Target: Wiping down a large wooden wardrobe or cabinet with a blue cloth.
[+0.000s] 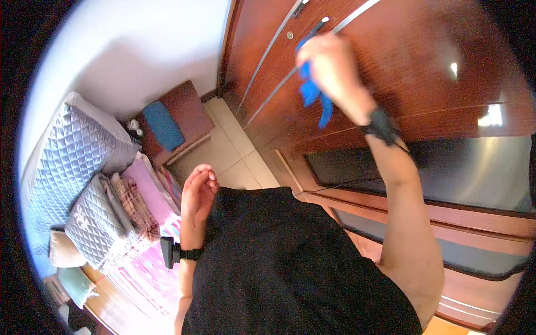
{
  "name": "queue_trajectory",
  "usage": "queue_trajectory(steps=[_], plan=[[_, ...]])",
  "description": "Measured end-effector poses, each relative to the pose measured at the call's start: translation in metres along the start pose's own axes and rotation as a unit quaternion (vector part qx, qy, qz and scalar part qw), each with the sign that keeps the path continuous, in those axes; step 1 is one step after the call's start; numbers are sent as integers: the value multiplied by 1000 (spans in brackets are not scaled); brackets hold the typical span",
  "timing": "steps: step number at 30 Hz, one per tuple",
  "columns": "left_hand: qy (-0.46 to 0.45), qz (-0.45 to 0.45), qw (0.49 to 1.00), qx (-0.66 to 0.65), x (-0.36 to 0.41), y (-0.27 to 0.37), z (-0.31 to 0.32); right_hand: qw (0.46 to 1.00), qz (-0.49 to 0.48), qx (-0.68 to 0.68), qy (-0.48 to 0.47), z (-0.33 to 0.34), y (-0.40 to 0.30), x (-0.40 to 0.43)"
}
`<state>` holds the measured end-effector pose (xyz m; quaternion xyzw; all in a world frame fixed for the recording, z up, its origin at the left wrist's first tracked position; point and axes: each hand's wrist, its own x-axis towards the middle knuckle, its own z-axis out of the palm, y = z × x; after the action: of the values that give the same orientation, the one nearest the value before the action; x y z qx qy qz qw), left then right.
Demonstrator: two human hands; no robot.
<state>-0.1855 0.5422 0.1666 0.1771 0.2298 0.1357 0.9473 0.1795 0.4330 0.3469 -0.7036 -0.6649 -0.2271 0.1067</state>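
Blurred by motion, my right hand (331, 56) is shut on a blue cloth (310, 90) whose loose ends hang below the fingers. It is up against or just in front of a glossy reddish-brown wooden wardrobe door (402, 71), close to a dark door handle (318, 27); whether the cloth touches the surface I cannot tell. A round lock (289, 35) and a second handle (299, 8) lie just beyond. My left hand (199, 190) is raised beside my body, its fingers loosely curled and nothing visible in them. Each wrist wears a black strap.
On the left is a bed with a quilted silver-blue pillow (71, 155), folded quilted bedding (98, 222) and a pink striped sheet (146, 276). A brown nightstand (190, 111) bearing a blue item (163, 125) stands by the white wall. Beige floor tiles (230, 146) separate bed and wardrobe.
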Motion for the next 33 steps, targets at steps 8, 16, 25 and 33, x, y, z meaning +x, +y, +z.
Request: queue_trajectory(steps=[8,16,25,33], plan=[[1,-17,999,-30,-23,-1,-37,895,108,-428,61,-93,13,22],[-103,-70,976,180,-89,23,-9,899,27,-100,-426,128,-50,-284],[-189,-126,942,245,-119,24,3,971,-37,-144,-189,229,10,-25],[-54,91,994,-9,-106,-42,-26,906,-102,-150,-382,389,23,-205]])
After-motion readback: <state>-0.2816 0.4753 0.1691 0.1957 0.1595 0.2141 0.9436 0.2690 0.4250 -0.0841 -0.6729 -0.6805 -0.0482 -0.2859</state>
